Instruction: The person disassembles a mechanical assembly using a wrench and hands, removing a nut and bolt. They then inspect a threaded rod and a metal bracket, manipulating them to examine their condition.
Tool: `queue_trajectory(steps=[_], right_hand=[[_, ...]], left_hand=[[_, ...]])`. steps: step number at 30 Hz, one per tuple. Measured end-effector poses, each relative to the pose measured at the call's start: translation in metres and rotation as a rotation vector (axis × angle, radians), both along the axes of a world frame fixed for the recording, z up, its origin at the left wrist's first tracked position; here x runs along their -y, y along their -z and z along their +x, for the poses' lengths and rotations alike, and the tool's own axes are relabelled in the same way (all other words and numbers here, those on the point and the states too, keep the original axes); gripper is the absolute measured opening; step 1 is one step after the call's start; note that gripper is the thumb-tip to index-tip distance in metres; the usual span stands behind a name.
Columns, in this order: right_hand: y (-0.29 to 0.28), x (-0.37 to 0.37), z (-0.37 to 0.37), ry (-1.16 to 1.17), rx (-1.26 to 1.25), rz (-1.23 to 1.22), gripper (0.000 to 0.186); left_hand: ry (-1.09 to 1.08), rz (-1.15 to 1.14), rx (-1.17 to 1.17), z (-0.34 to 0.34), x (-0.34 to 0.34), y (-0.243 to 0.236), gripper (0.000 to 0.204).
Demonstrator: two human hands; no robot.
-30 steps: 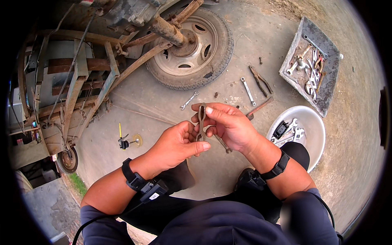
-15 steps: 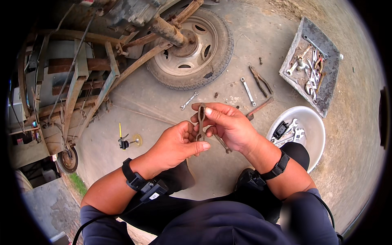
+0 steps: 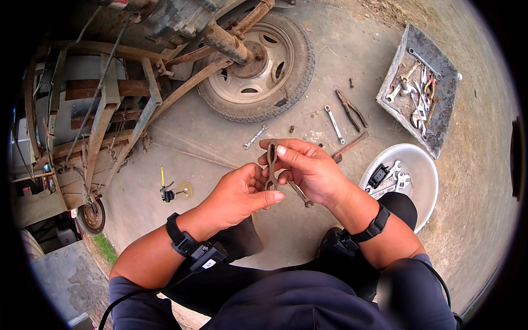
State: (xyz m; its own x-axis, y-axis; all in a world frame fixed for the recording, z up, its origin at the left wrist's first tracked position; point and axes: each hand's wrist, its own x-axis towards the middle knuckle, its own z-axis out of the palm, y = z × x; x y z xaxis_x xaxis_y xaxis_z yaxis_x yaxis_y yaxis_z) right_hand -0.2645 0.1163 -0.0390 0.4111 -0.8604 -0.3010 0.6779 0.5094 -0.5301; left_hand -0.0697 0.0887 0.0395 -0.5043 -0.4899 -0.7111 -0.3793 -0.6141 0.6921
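Observation:
Both my hands meet over the concrete floor and hold a rusty ring spanner (image 3: 271, 162) upright between them. My left hand (image 3: 236, 198) pinches its lower end with thumb and fingers. My right hand (image 3: 308, 168) grips its upper part, the thumb pressed along the shaft. A second spanner (image 3: 301, 194) lies on the ground just under my right hand. Both wrists wear black bands, and a small black device with a cable hangs at the left wrist.
A worn wheel (image 3: 258, 66) on a rusty axle and vehicle frame (image 3: 110, 104) stands ahead. Loose spanners (image 3: 334, 124), pliers (image 3: 351, 109) and a hammer (image 3: 348, 147) lie on the floor. A grey tray (image 3: 421, 91) and white basin (image 3: 423, 176) hold tools at right. A small yellow-handled tool (image 3: 165, 190) lies left.
The hands have turned the spanner slightly and my right thumb has shifted up along it. Everything else stays where it was.

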Motion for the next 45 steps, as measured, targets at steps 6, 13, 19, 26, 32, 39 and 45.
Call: queue_trajectory(steps=[6, 13, 19, 26, 32, 39, 45], right_hand=[[0.002, -0.001, 0.004, 0.026, -0.024, -0.016, 0.043], [-0.001, 0.001, 0.006, 0.136, -0.174, -0.042, 0.034], [-0.004, 0.0, 0.01, 0.199, -0.168, -0.09, 0.032], [-0.008, -0.003, 0.014, 0.206, -0.295, -0.204, 0.031], [-0.013, -0.006, 0.015, 0.225, -0.45, -0.299, 0.029], [-0.023, -0.005, 0.013, 0.187, -0.64, -0.306, 0.029], [-0.017, -0.005, 0.014, 0.219, -0.7, -0.371, 0.036]], left_hand=[[-0.003, -0.009, 0.005, 0.001, 0.001, -0.002, 0.038], [-0.069, -0.297, 0.032, 0.004, 0.009, -0.004, 0.038], [-0.111, -0.381, 0.006, 0.003, 0.014, -0.01, 0.036], [-0.125, -0.382, 0.01, 0.004, 0.014, -0.01, 0.031], [-0.119, -0.399, 0.023, 0.005, 0.014, -0.009, 0.029], [-0.109, -0.395, 0.037, 0.008, 0.015, -0.003, 0.027], [-0.12, -0.371, 0.011, 0.009, 0.017, -0.001, 0.024]])
